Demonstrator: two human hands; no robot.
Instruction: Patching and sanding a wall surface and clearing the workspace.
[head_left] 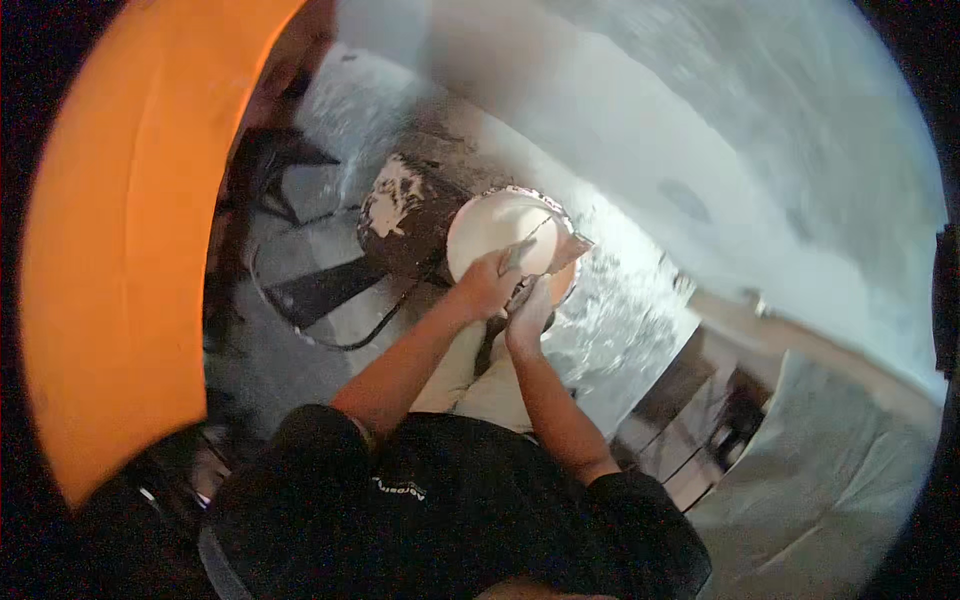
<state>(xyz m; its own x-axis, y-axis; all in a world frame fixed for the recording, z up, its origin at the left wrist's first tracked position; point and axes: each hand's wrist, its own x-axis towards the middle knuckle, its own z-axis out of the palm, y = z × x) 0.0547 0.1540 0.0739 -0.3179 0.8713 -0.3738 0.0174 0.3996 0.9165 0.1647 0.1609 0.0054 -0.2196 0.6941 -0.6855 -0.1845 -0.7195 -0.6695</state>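
A round bucket [455,232] with a smeared rim stands in front of me, a smooth white paste inside it. Over its near side my two hands come together. My left hand [488,284] is closed around a small flat greyish scraper [517,256], whose far end is hard to make out. Just to its right, my right hand [530,310] grips a putty knife. The wide blade of that putty knife [572,252] points up and right across the bucket's rim. Fingers hide both handles, and I cannot tell whether the two tools touch.
A dark, paste-splattered container [400,215] stands left of the bucket. A black cable [345,346] curves over the floor near a dark flat piece [325,290]. White smears mark the floor [635,300] at right. Pale sheeting [620,100] spans the upper right; an orange surface [120,250] fills the left.
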